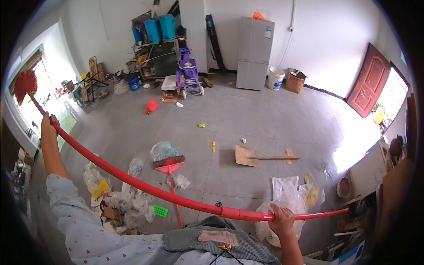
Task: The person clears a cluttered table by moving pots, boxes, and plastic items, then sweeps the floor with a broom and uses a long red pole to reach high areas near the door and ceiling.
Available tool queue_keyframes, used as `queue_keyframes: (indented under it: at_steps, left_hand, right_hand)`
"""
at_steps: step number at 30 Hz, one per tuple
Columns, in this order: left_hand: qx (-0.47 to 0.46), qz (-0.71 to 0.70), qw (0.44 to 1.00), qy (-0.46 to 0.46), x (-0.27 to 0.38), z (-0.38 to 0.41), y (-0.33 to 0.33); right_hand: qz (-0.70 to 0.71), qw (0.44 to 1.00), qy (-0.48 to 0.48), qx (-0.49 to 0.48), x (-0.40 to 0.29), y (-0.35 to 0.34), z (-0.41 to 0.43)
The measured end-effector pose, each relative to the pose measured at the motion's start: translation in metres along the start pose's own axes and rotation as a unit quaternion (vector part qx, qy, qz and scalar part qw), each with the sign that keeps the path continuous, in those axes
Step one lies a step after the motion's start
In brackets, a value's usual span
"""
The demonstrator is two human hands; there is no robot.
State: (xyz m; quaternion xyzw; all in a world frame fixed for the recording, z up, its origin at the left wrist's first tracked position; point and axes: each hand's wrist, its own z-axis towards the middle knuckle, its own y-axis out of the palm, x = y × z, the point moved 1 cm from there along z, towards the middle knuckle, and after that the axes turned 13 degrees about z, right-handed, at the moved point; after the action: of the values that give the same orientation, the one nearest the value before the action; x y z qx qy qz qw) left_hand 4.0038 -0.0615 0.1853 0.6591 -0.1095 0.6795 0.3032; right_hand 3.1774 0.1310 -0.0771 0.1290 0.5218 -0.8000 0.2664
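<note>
A long red telescopic pole (150, 190) stretches across the view in front of my body, its line bent by the lens. At its far left end sits a bushy red duster head (26, 85). My left hand (50, 123) grips the pole just below that head, with the arm stretched out. Near the thinner right section, my right hand (281, 218) is closed around the pole by its joint. Below the pole, a push broom with a pink head (169, 168) lies on the floor among clear plastic bags (180, 181).
Plastic bags and rubbish (121, 207) lie at lower left, with a green plastic grid (160, 211). A shovel (246, 155) rests on the tiles. Farther off stand a grey refrigerator (253, 54), a purple trolley bag (187, 73) and a white bucket (275, 79). A red door (369, 79) is at right.
</note>
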Motion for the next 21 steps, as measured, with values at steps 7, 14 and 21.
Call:
queue_keyframes:
  at_steps: [7,14,21]
  left_hand:
    - [-0.518,-0.215,0.825,0.068,-0.065,-0.091,0.165]
    - [-0.601,-0.140,0.787,0.012,-0.206,-0.337,0.338]
    - [-0.590,-0.330,0.689,-0.263,-0.265,-0.431,0.477]
  right_hand:
    - [0.061,0.994,0.082,-0.027,0.014,-0.007,0.046]
    - [0.137,0.974,0.157,-0.091,0.050,0.018,0.110]
    - [0.112,0.982,0.129,-0.077,0.151,0.012,0.171]
